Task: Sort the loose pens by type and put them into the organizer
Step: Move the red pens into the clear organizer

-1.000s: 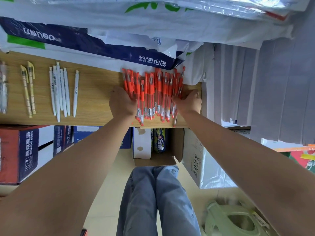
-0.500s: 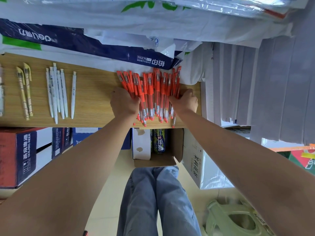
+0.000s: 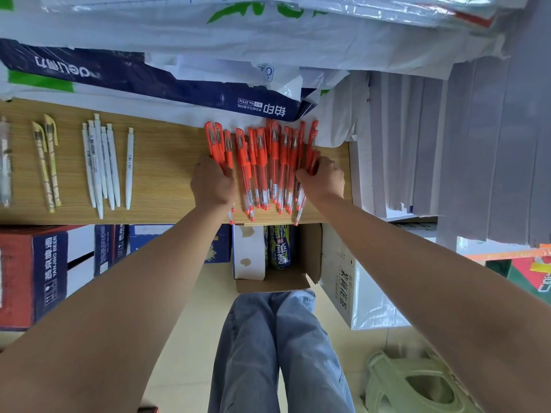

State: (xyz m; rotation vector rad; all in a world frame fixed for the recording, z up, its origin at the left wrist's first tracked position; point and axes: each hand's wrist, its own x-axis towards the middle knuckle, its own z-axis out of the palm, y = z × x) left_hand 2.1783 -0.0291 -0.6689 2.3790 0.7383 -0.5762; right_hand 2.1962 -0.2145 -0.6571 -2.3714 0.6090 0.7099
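A pile of several red pens (image 3: 262,165) lies on the wooden shelf board (image 3: 167,180), caps pointing away from me and tips reaching the front edge. My left hand (image 3: 213,183) grips the pile's left side, fingers curled round the outer pens. My right hand (image 3: 323,180) grips the right side the same way. Further left, apart from the pile, several white pens (image 3: 103,168) lie in a row. Beyond them are two yellow pens (image 3: 47,162), and pale pens (image 3: 5,165) lie at the frame edge.
Wrapped paper packs (image 3: 149,81) lie along the back of the board, and a grey paper stack (image 3: 447,144) stands to the right. Below the board are cartons, an open cardboard box (image 3: 310,254) and a green stool (image 3: 417,383) beside my legs.
The red pens have bunched closer and slid a little toward the front edge, and the left ones now tilt. Both hands stay at the pile's sides, the right slightly further in.
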